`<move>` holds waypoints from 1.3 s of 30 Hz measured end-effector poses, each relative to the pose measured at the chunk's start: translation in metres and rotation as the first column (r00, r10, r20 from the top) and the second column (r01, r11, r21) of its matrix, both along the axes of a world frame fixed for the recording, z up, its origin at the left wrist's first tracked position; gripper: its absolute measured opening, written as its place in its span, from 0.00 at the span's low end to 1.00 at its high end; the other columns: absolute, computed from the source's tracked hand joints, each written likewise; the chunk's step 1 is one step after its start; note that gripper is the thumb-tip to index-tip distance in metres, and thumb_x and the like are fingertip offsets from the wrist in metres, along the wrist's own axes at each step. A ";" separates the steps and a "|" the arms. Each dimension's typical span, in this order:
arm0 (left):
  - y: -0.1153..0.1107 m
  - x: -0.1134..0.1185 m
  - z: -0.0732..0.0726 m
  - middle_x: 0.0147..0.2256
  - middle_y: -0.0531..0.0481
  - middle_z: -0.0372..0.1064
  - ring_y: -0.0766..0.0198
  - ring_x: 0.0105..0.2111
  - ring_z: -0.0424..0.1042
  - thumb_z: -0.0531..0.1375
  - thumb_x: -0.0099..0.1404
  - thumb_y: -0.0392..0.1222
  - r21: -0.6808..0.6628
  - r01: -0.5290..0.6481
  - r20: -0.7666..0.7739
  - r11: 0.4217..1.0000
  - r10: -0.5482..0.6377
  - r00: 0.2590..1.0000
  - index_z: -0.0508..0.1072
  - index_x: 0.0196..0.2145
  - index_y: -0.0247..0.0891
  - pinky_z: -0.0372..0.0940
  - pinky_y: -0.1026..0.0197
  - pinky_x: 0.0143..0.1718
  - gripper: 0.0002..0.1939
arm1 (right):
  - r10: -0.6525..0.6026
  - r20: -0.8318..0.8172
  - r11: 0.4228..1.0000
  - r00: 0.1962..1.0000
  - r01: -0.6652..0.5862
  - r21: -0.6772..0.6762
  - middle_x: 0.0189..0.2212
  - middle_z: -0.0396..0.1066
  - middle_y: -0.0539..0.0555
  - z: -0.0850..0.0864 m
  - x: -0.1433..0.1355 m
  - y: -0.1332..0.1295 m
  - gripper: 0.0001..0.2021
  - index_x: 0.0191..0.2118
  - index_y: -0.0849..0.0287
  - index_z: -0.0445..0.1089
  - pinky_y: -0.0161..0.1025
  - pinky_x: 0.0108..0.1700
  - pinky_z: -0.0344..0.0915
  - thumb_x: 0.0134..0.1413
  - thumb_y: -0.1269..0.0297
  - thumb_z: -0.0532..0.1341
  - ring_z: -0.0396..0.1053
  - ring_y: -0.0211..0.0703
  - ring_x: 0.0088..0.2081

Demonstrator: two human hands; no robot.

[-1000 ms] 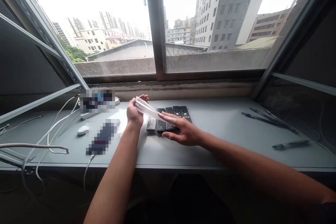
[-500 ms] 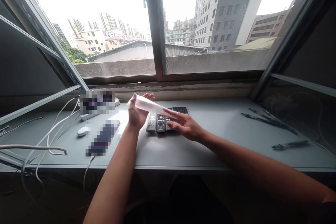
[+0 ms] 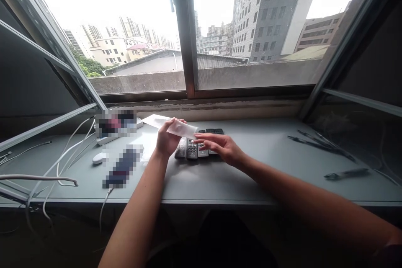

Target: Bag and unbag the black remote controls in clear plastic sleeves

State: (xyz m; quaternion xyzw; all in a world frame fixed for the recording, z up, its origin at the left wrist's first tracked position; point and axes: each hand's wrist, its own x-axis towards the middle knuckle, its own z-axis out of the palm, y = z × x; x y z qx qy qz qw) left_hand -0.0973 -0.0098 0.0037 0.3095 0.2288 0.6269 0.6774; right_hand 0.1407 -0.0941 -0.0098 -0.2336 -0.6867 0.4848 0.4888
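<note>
My left hand [image 3: 166, 139] is closed around the middle of a translucent white plastic sleeve [image 3: 181, 129], held up above the desk. The sleeve's far part sticks out to the left past my thumb. At its right end, the fingers of my right hand [image 3: 226, 149] are stretched out and apart, the fingertips at the sleeve's edge; whether they touch it is unclear. Beneath both hands, several black remote controls [image 3: 192, 153] lie side by side on the desk. The leftmost one [image 3: 181, 153] looks wrapped in clear plastic. My right hand partly covers the others.
On the grey desk [image 3: 266, 167], a blurred-out phone-like item [image 3: 123, 167], a white rounded object [image 3: 98, 158] and a power strip [image 3: 114, 134] with white cables [image 3: 63, 155] are at left. Pens [image 3: 347, 173] lie at right. A window frame [image 3: 187, 50] rises behind.
My right fingers have come out of the sleeve's right end. My left hand now grips the sleeve nearer its middle, and more of it extends leftward.
</note>
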 end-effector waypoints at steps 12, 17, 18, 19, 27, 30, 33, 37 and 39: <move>0.006 -0.005 -0.001 0.36 0.46 0.79 0.56 0.35 0.81 0.72 0.64 0.43 -0.196 -0.192 0.126 0.962 0.219 0.968 0.76 0.41 0.39 0.76 0.55 0.40 0.12 | -0.626 0.654 0.755 0.426 0.540 0.371 0.64 0.65 0.68 -0.036 0.036 0.045 0.28 0.70 0.58 0.71 0.61 0.69 0.64 0.65 0.70 0.59 0.66 0.66 0.64; 0.006 -0.004 0.001 0.38 0.45 0.81 0.57 0.35 0.81 0.72 0.64 0.42 -0.191 -0.192 0.122 0.963 0.218 0.968 0.77 0.42 0.39 0.76 0.55 0.41 0.11 | -0.621 0.581 0.762 0.526 0.580 0.289 0.67 0.60 0.68 -0.032 0.043 0.049 0.39 0.78 0.59 0.58 0.52 0.67 0.68 0.62 0.71 0.62 0.73 0.57 0.58; 0.006 -0.004 0.001 0.38 0.45 0.81 0.57 0.35 0.81 0.71 0.64 0.42 -0.195 -0.191 0.122 0.962 0.217 0.969 0.77 0.42 0.38 0.76 0.55 0.40 0.11 | -0.635 0.557 0.742 0.536 0.624 0.244 0.65 0.63 0.68 -0.029 0.044 0.050 0.41 0.78 0.59 0.59 0.52 0.65 0.69 0.60 0.71 0.65 0.74 0.57 0.56; 0.006 -0.004 0.000 0.38 0.45 0.80 0.57 0.35 0.81 0.71 0.64 0.43 -0.197 -0.190 0.122 0.962 0.216 0.969 0.77 0.42 0.38 0.76 0.55 0.40 0.11 | -0.642 0.523 0.722 0.560 0.672 0.166 0.62 0.66 0.67 -0.027 0.045 0.052 0.41 0.77 0.59 0.61 0.52 0.63 0.71 0.58 0.72 0.67 0.75 0.55 0.53; 0.007 -0.006 -0.002 0.37 0.46 0.80 0.57 0.34 0.81 0.72 0.65 0.43 -0.180 -0.194 0.123 0.964 0.217 0.968 0.77 0.41 0.38 0.76 0.56 0.38 0.11 | -0.535 -0.048 0.687 0.843 0.402 -0.605 0.32 0.75 0.54 -0.006 0.034 0.052 0.03 0.41 0.60 0.76 0.33 0.30 0.73 0.68 0.67 0.67 0.70 0.38 0.29; 0.006 -0.005 -0.001 0.36 0.46 0.80 0.58 0.34 0.81 0.71 0.65 0.42 -0.184 -0.193 0.133 0.964 0.219 0.967 0.77 0.40 0.37 0.76 0.56 0.38 0.10 | -0.486 -0.137 0.687 0.863 0.280 -0.671 0.36 0.78 0.57 0.002 0.030 0.046 0.06 0.39 0.60 0.73 0.33 0.34 0.78 0.72 0.70 0.61 0.76 0.39 0.33; 0.005 -0.005 0.000 0.36 0.47 0.80 0.58 0.34 0.80 0.71 0.65 0.43 -0.190 -0.198 0.132 0.962 0.224 0.966 0.77 0.41 0.37 0.76 0.56 0.38 0.10 | -0.379 -0.314 0.653 0.870 0.012 -0.757 0.44 0.81 0.62 0.008 0.028 0.040 0.07 0.44 0.60 0.72 0.30 0.26 0.74 0.75 0.69 0.57 0.78 0.41 0.36; 0.006 -0.007 -0.001 0.36 0.47 0.79 0.58 0.33 0.80 0.71 0.64 0.43 -0.196 -0.196 0.126 0.961 0.223 0.967 0.76 0.40 0.37 0.76 0.55 0.39 0.11 | -0.229 -0.521 0.624 0.823 -0.287 -0.727 0.39 0.79 0.58 0.010 0.029 0.036 0.15 0.49 0.59 0.71 0.29 0.16 0.62 0.81 0.59 0.49 0.70 0.38 0.26; 0.006 -0.007 -0.001 0.36 0.47 0.79 0.58 0.33 0.80 0.71 0.64 0.43 -0.194 -0.192 0.128 0.962 0.219 0.967 0.76 0.40 0.37 0.76 0.55 0.39 0.11 | -0.180 -0.568 0.612 0.803 -0.361 -0.704 0.33 0.75 0.54 0.009 0.028 0.035 0.16 0.52 0.59 0.72 0.28 0.18 0.63 0.81 0.59 0.49 0.66 0.36 0.24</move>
